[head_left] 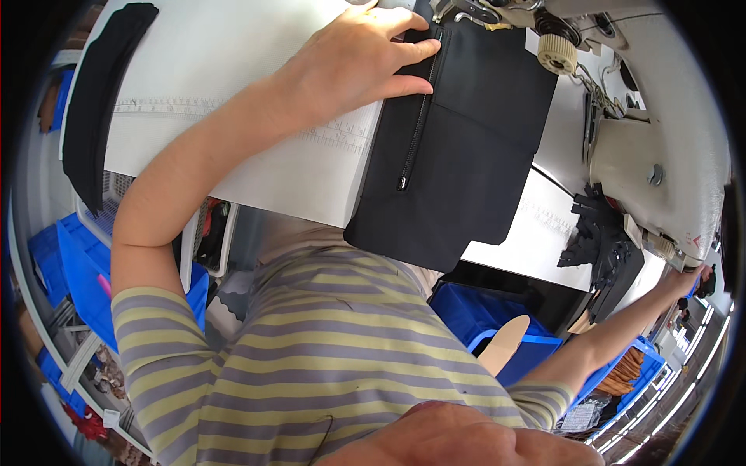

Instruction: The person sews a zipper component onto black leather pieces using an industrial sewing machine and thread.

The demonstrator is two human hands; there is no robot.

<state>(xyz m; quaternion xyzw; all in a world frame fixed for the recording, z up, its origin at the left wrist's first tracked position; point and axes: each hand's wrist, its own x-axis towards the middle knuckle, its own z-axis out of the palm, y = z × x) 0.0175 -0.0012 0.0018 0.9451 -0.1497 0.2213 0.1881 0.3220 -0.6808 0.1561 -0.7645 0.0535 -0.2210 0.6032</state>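
Black fabric [482, 140] lies on the white sewing table, its lower part hanging over the near edge. A zipper [415, 136] runs down its left part, with the pull at the near end. My left hand [373, 50] rests on the fabric with fingers stretched out, fingertips touching beside the zipper close to the sewing machine's foot [474, 15]. My right arm reaches far right, where my right hand [687, 278] is at the end of the sewing machine [660, 147]. The fingers of that hand are mostly hidden, so what they touch cannot be made out.
A dark fabric strip [101, 109] lies at the table's left edge. Black zipper pieces [602, 241] are heaped at right beneath the machine arm. Blue bins [474, 311] stand below the table, with a beige flat piece [505, 344] by one. Printed rulers [179, 105] cross the tabletop.
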